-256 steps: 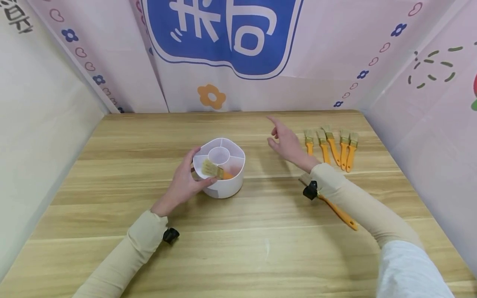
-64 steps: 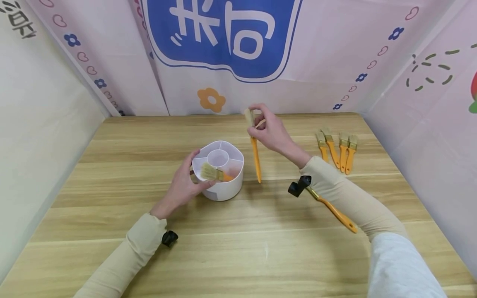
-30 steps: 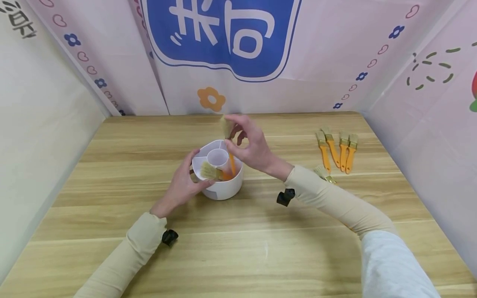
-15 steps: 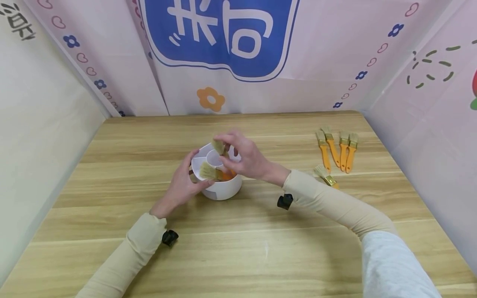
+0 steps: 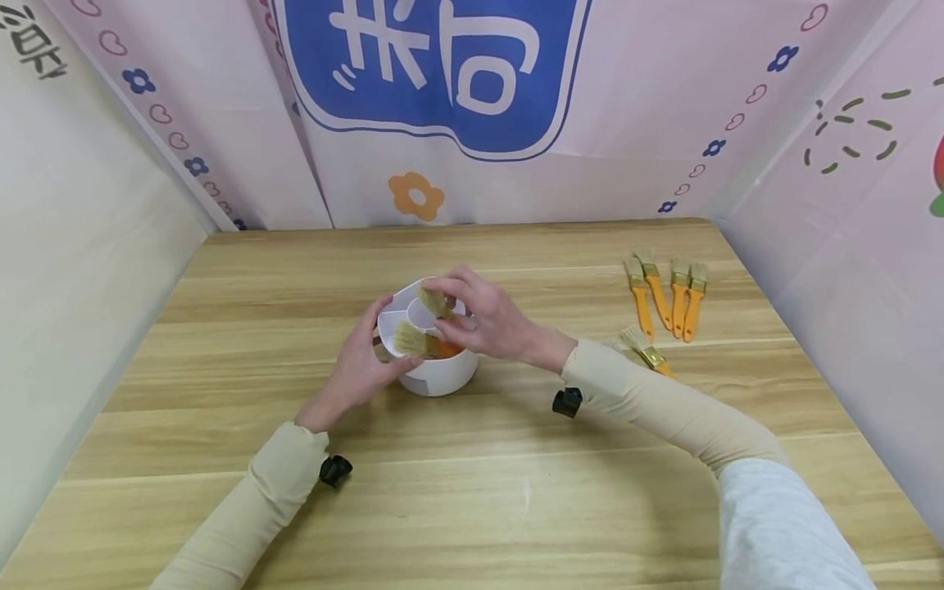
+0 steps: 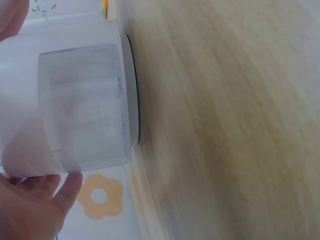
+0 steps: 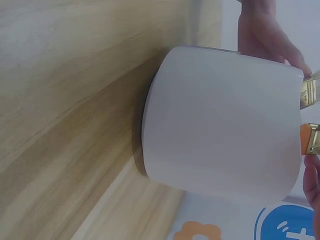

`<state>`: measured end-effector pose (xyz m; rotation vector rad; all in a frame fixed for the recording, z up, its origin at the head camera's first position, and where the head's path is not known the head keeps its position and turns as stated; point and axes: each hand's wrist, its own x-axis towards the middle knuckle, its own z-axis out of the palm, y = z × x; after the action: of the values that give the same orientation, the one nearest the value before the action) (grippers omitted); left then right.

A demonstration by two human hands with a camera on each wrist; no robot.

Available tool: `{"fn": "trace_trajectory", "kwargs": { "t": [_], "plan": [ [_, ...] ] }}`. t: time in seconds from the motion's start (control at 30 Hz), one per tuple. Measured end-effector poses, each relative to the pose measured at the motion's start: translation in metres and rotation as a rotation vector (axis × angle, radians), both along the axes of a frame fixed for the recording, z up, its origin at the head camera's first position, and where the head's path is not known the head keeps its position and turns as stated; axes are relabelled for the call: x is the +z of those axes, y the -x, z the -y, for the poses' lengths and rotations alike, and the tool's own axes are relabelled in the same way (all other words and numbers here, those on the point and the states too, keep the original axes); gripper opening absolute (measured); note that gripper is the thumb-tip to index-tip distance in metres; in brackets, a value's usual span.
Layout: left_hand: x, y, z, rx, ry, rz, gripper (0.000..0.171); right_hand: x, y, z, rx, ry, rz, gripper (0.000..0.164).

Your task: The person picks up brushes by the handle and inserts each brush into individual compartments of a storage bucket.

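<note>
A white round container [image 5: 440,378] with several compartments stands on the wooden table. My left hand [image 5: 361,360] grips its left side, with fingers behind and the thumb near the front rim. One paintbrush [image 5: 415,339] leans in the front compartment, bristles toward the left. My right hand [image 5: 490,321] pinches a second paintbrush [image 5: 433,302] near its bristles, just above the container; its handle is hidden by the hand and wall. In the right wrist view, the brass ferrule [image 7: 314,139] and a bit of orange handle show at the rim. The left wrist view shows the container's clear panel [image 6: 85,110].
Several orange-handled paintbrushes [image 5: 679,307] lie in a loose row at the back right. Another paintbrush [image 5: 652,355] lies partly under the right forearm. A printed cloth wall [image 5: 590,184] rises behind the table, with side walls left and right.
My right hand has taken a paintbrush from the right-hand row, carried it left and lowered it handle first into the container. My left hand has kept its hold on the container.
</note>
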<state>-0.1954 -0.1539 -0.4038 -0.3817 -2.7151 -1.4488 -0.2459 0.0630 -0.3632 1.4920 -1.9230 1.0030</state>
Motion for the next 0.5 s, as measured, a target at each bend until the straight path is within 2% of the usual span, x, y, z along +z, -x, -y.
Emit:
{"fn": "trace_trajectory", "kwargs": {
  "t": [0.5],
  "plan": [
    [0.0001, 0.0002, -0.0003, 0.000, -0.010, -0.011, 0.093, -0.0077, -0.0013, -0.0045, 0.008, -0.015, -0.046, 0.049]
  ]
}}
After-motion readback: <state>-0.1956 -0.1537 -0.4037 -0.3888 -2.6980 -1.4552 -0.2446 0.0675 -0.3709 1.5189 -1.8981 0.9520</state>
